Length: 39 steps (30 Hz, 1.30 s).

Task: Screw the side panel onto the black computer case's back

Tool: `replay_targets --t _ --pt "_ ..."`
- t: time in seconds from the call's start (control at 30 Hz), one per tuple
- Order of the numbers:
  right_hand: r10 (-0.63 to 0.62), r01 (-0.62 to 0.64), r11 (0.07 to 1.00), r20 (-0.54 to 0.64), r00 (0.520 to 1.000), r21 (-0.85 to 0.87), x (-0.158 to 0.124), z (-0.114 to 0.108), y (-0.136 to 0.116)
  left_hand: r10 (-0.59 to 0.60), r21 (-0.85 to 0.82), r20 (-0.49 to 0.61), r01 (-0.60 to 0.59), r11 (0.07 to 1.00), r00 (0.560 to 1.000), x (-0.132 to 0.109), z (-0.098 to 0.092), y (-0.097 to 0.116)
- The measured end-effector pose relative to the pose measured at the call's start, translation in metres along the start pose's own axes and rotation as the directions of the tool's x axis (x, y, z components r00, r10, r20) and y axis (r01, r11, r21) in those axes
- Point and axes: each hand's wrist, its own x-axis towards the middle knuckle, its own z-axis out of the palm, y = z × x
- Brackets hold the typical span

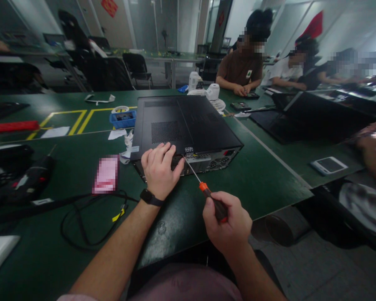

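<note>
One green worktable (263,175) supports the work. The black computer case (197,129) lies flat on it ahead of you, with a narrow panel facing the near side. Ensure that the case sits steady, so that force at its near edge does not rock or slide it.

Your right hand (230,219), near and to the right, is closed around the handle of the screwdriver. Your left hand (161,169) is open and grips nothing: its fingers lie over the near left part of the case top, and its thumb points right, toward the tool. Use this hand as a brace. Hold the thumb clear of the shaft, as a slip to the left could strike it.

The screwdriver (203,187) slants from your right hand toward the far left. Align its shaft with the axis of the point it engages; a skewed shaft is likely to ride out. Apply pressure along the shaft first, then turn in short, even strokes.

The checkered label (189,149) marks the working spot. The screwdriver tip (184,157) stands just to its near left. Whether it is seated is too small to tell; verify by feel before applying torque.
</note>
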Motion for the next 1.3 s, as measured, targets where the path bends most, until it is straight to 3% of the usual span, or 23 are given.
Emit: replay_targets --t 0.33,0.57,0.87,1.0,1.13,1.3 --pt "0.095 -0.096 0.995 0.021 0.995 0.031 0.0021 0.0003 -0.0027 0.015 0.016 -0.011 -0.015 1.0 1.0 0.0004 -0.0005 0.0014" --pt "0.024 -0.024 0.999 -0.021 0.999 0.043 0.0022 0.0027 0.001 0.006 0.006 -0.004 -0.006 1.0 1.0 0.0005 -0.0011 0.0013" --pt "0.114 -0.116 0.991 0.026 0.993 0.07 -0.0014 -0.0004 0.0002 0.009 0.007 -0.008 -0.008 1.0 1.0 -0.0006 0.0002 -0.0003" --pt "0.087 -0.087 0.991 0.004 0.996 0.102 -0.0023 0.0013 0.0003 0.017 0.011 -0.016 -0.017 1.0 1.0 0.0002 -0.0005 0.0007" --pt "0.052 -0.051 0.998 -0.032 0.998 0.026 -0.0014 0.0024 0.0019 0.019 0.023 -0.014 -0.018 1.0 1.0 0.0009 -0.0011 0.0016" --pt "0.082 -0.082 0.996 -0.004 0.997 0.02 -0.001 0.0007 0.0023 0.007 0.025 -0.011 -0.006 1.0 1.0 0.0006 -0.0007 0.0015"
